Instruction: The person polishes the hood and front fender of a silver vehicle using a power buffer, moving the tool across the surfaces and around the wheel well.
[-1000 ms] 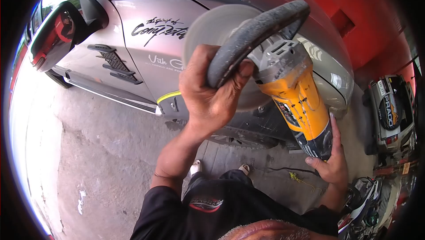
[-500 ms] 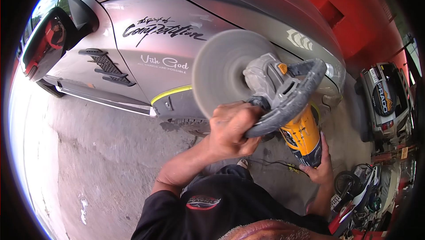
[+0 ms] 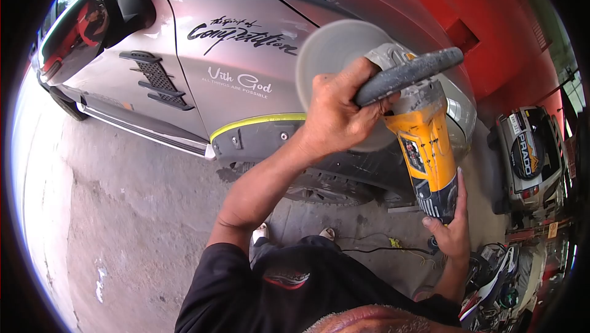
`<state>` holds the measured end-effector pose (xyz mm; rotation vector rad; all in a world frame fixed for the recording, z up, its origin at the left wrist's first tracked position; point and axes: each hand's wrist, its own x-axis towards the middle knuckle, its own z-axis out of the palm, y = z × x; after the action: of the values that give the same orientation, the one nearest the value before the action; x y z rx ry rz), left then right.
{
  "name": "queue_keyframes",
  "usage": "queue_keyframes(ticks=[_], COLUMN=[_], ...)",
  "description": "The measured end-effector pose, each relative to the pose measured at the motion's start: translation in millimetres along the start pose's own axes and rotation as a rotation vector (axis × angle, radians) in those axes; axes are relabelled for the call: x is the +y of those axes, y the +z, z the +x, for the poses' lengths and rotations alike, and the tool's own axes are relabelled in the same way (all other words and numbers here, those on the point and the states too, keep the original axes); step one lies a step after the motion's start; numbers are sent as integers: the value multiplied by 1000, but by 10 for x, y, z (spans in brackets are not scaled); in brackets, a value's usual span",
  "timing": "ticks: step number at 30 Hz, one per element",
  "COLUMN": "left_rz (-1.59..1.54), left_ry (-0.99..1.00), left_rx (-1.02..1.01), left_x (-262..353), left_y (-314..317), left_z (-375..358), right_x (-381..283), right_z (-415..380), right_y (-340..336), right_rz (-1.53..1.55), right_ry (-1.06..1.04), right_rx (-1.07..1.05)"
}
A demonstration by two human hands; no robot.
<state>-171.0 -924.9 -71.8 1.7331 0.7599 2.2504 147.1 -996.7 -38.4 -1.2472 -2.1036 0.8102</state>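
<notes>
the left hand [image 3: 341, 108] is closing its fingers around one end of a thick, black, curved side handle [image 3: 412, 75], leaving little gap in the grip. the right hand [image 3: 453, 233] is cupping, partly open, the dark rear end of a yellow, black and grey power tool [image 3: 427, 142], with one finger lying straight along the casing and the thumb pressing near the end. the power tool is slanting between the hands, head uppermost, in front of the vehicle's front side panel. a pale grey, round disc [image 3: 329, 53] on the head is appearing blurred; whether it is touching the panel cannot be told.

beyond the disc, a silver-grey vehicle [image 3: 246, 10] is filling the upper view. its panel is bearing black script lettering [image 3: 243, 41] and, lower down, white lettering [image 3: 239, 83]. a bright yellow curved strip [image 3: 246, 122] is edging the dark wheel-arch trim [image 3: 258, 139], and a black tyre [image 3: 332, 190] is showing below. a black-framed side mirror [image 3: 77, 44] is projecting at the left.

a thin black cord [image 3: 381, 249] is trailing over the grey concrete floor [image 3: 135, 210]. farther right, a second vehicle with a "prado" spare-wheel cover [image 3: 525, 151] is standing.
</notes>
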Motion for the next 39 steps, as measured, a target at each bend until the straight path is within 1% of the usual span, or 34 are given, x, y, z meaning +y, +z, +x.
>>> queue_keyframes(ticks=[3,4,6,7,8,9,10,11,12,13,15,16,17,20,21,23,24,25,27,29,30,31,32,33,34,35,37,38,39], left_rz=[119,115,186,112,-17,124,120,60,119,207,286,318,344,411,190,554,388,178,217,216,-1,202,228,249,207,288,54,67,104], left_ry=[105,107,67,-3,-46,-8,-13,26,34,-28,-78,-86,-92,-10,-62,-32,-99,-145,-107,-91,-136,-132,-98,-61,18,76,10,-4,-20], left_rx=[82,119,153,206,263,271,314,406,421,530,578,556,524,308,291,290,259,337,140,32,62,42,-48,-137,-212,-228,-202,-187,-235], left_x=[32,39,105,51,148,104,9,33,16,20,59,84,130,209,217,183,138,237,224,201,260,232,293,358,265,242,160,123,107], left_y=[-291,-375,-611,-715,-756,-904,-1061,-1053,-1174,-1257,-1486,-1581,-1635,-1423,-1345,-1213,-1169,-766,-634,-357,-84,15,184,357,442,568,821,947,900], left_z=[145,178,234,252,288,289,280,280,238,140,-94,-218,-340,-525,-554,-577,-597,-547,-587,-620,-651,-723,-665,-606,-575,-538,-592,-638,-661], right_x=[-144,-158,-283,-391,-361,-393,-442,-475,-460,-422,-320,-298,-227,-90,-56,72,154,239,433,669,776,901,1100,1144,1205,1282,1303,1345,1374], right_z=[218,299,467,553,636,702,750,740,717,692,596,521,417,176,89,-59,-124,-179,-315,-477,-569,-634,-722,-771,-836,-862,-943,-1006,-1052], right_y=[148,185,281,348,395,460,520,595,659,715,795,810,813,805,800,741,700,663,613,620,618,627,673,681,681,654,490,400,400], right_rz=[-44,-56,-80,-55,-56,-28,-81,-67,-43,-15,70,84,87,131,151,114,63,107,194,277,289,303,379,564,612,658,644,631,527], right_ry=[-76,-106,-175,-167,-215,-260,-320,-257,-279,-306,-298,-216,-191,-149,-137,-188,-153,-134,-81,-3,29,45,38,68,85,99,202,258,228], right_rx=[-6,-10,-44,-63,-66,-79,-70,-92,-113,-135,-207,-265,-270,-265,-257,-176,-160,-145,-103,-53,-38,-50,-24,-11,7,41,48,71,91])
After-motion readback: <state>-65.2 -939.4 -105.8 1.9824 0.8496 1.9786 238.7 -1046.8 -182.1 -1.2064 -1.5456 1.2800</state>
